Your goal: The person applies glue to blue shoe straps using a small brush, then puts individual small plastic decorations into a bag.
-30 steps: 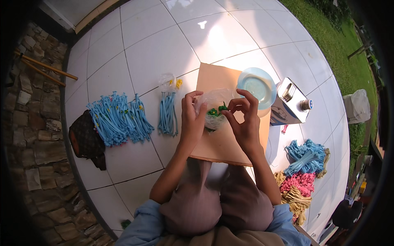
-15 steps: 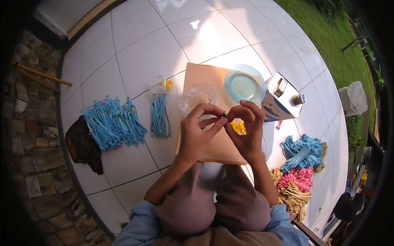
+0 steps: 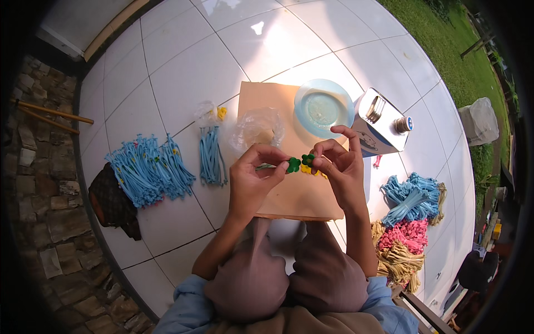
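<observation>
Over a sheet of brown cardboard [image 3: 300, 200], my left hand [image 3: 253, 172] pinches a small green flower-shaped piece [image 3: 292, 165] between thumb and fingertips. A second green flower-shaped piece [image 3: 307, 160] sits in the pinch of my right hand [image 3: 342, 164], whose other fingers are raised. The two pieces are close together, almost touching. Small yellow pieces [image 3: 314, 170] lie on the cardboard behind them, partly hidden by my hands. Beyond my left hand rests a clear plastic bag [image 3: 257, 128], and a pale blue plate [image 3: 304, 114] stands at the cardboard's far right.
Bundled light-blue strands [image 3: 150, 167] lie at the left beside a dark brown bag [image 3: 108, 195], with a smaller blue bundle [image 3: 211, 156] nearer. A rectangular can [image 3: 378, 125] stands right of the plate. Blue, pink [image 3: 405, 235] and tan bundles pile at the right on white tiles.
My hands have drawn slightly apart from where their fingertips met. Two green flower-shaped pieces now show, one in each hand. The view has shifted a little.
</observation>
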A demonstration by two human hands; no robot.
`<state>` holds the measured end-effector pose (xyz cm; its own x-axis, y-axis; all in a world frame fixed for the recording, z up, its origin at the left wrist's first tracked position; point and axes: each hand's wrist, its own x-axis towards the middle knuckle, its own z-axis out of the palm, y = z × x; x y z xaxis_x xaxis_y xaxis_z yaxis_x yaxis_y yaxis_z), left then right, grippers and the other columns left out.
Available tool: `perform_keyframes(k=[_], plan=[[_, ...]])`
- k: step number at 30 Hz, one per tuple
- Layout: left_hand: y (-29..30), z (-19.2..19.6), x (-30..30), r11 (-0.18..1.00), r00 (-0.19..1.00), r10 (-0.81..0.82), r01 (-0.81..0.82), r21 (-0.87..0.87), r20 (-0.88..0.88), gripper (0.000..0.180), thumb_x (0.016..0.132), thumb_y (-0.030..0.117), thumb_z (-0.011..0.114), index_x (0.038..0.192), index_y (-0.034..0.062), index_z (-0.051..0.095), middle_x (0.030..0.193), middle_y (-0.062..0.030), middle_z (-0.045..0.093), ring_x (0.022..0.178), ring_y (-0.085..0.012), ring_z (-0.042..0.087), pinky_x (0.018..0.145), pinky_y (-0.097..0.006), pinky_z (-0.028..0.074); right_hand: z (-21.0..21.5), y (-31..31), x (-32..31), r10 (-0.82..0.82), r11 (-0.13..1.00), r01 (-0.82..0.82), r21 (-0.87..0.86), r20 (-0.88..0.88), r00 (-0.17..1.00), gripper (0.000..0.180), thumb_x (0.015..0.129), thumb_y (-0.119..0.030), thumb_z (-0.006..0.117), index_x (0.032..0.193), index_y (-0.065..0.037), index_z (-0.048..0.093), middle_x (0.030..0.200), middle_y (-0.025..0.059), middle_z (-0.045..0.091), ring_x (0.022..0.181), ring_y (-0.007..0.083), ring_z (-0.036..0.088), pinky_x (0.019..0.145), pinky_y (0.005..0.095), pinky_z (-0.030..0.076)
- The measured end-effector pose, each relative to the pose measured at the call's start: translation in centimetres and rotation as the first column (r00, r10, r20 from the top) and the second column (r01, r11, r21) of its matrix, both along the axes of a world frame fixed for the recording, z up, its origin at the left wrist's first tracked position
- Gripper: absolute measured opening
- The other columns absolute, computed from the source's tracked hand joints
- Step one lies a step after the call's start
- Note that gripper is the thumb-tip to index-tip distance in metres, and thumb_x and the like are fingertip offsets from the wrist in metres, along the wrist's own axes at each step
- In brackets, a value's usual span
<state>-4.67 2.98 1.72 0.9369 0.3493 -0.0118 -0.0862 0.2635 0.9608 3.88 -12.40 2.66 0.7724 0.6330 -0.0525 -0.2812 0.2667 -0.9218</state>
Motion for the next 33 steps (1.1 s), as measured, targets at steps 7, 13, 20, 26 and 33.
perform_keyframes(k=[7, 13, 20, 26, 33], plan=[[0.4, 0.7, -0.2, 0.926, 0.971, 0.241, -0.229, 0.3, -0.003, 0.016, 0.078, -0.009, 0.061, 0.093, -0.0036, 0.057, 0.088, -0.0076, 0.063, 0.083, -0.013, 0.064, 0.073, -0.025, 0.056, -2.6, 1.2, -0.3, 0.081, 0.759, 0.422, -0.497, 0.714, 0.695, 0.042, 0.074, 0.006, 0.059, 0.112, -0.004, 0.043, 0.086, 0.0099, 0.053, 0.082, 0.0235, 0.055, 0.071, 0.0354, 0.046], [-0.1, 0.5, -0.2, 0.942, 0.983, 0.174, -0.147, 0.303, -0.065, 0.019, 0.079, -0.01, 0.06, 0.095, -0.0029, 0.054, 0.094, -0.0081, 0.06, 0.09, -0.0138, 0.061, 0.076, -0.025, 0.054, -1.1, 1.1, -0.7, 0.235, 0.712, 0.386, -0.587, 0.717, 0.656, 0.04, 0.078, -0.005, 0.063, 0.113, -0.006, 0.046, 0.086, 0.0095, 0.058, 0.085, 0.0245, 0.055, 0.072, 0.0348, 0.046], [-0.2, 0.3, 0.0, 0.989, 0.994, 0.096, -0.089, 0.119, -0.055, 0.02, 0.078, -0.006, 0.064, 0.096, -0.0015, 0.055, 0.093, -0.0073, 0.061, 0.088, -0.0139, 0.062, 0.075, -0.026, 0.054, 1.4, 2.0, -1.8, 0.028, 0.916, 0.19, -0.352, 0.531, 0.847, 0.04, 0.075, -0.003, 0.071, 0.108, -0.005, 0.049, 0.087, 0.0072, 0.058, 0.076, 0.0159, 0.059, 0.069, 0.0281, 0.05], [0.2, 0.2, -0.3, 0.999, 0.998, -0.032, 0.03, -0.044, -0.049, 0.025, 0.077, -0.006, 0.065, 0.099, 0.0, 0.054, 0.095, -0.0079, 0.06, 0.093, -0.0148, 0.059, 0.078, -0.027, 0.051, 0.8, 1.7, -1.6, -0.032, 0.971, 0.116, -0.21, 0.366, 0.93, 0.043, 0.073, 0.001, 0.071, 0.106, -0.002, 0.044, 0.088, 0.006, 0.056, 0.08, 0.0147, 0.059, 0.072, 0.0289, 0.053], [0.5, 0.5, -0.5, 0.99, 0.996, -0.082, 0.075, -0.123, -0.047, 0.021, 0.078, -0.005, 0.064, 0.095, -0.0001, 0.053, 0.092, -0.0077, 0.06, 0.09, -0.0155, 0.061, 0.077, -0.027, 0.052, 1.0, 0.6, -0.9, 0.045, 0.991, -0.025, -0.13, 0.152, 0.987, 0.04, 0.075, 0.005, 0.068, 0.104, -0.003, 0.041, 0.089, 0.0094, 0.056, 0.082, 0.0141, 0.06, 0.07, 0.027, 0.053]])
